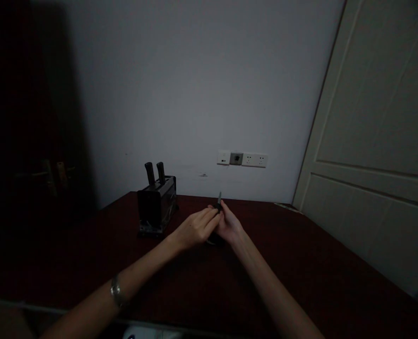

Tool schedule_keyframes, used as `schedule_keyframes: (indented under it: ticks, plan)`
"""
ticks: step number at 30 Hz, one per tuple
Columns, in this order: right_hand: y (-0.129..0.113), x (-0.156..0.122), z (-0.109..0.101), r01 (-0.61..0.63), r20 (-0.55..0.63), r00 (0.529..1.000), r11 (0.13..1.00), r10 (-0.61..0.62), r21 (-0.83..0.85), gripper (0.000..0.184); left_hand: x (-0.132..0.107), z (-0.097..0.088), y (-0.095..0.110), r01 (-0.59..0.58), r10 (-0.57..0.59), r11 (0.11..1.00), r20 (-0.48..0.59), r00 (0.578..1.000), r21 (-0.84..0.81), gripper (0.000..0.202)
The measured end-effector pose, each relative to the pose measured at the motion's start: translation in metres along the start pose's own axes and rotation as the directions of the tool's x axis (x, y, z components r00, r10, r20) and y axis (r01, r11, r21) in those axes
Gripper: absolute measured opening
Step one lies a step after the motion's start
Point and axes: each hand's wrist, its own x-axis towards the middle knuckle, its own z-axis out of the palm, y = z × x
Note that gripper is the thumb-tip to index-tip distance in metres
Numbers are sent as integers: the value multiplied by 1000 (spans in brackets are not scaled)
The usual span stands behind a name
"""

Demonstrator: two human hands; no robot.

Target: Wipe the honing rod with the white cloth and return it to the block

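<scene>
My left hand reaches in from the left, its fingers closed over a small dark object with a narrow, pale, pointed tip. The tip points up and away from me; its kind is hard to make out in the dim light. Against it from the right, my right hand is curled around the same object, and my hands touch. Just below them, a dark shape with a thin pale edge is partly hidden. A black toaster-like box stands left of my hands, with two dark upright pieces sticking out of its top.
The dark red tabletop reaches back to a pale wall with a row of sockets and switches. A white panelled door borders the right side. Something white shows beyond the near edge.
</scene>
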Motion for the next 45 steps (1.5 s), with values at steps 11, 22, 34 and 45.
schedule_keyframes:
  ticks: [11, 22, 34, 45]
  plan:
    - [31, -14, -58, 149, -242, 950, 969, -195, -197, 31, -53, 41, 37, 174, -76, 896, 246, 966, -409, 32]
    - [57, -23, -90, 146, -132, 972, 944, -192, -297, 45, -76, 130, -20, 915, -722, 393, 647, 247, 89, 47]
    - [75, -23, -92, 91, -107, 985, 940, -132, -328, 51, -59, 147, -16, 878, -760, -143, 618, 199, -458, 26]
    - [76, -18, -90, 116, -115, 979, 923, -169, -368, 55, -52, 119, -2, 377, -426, -720, 800, 422, -582, 32]
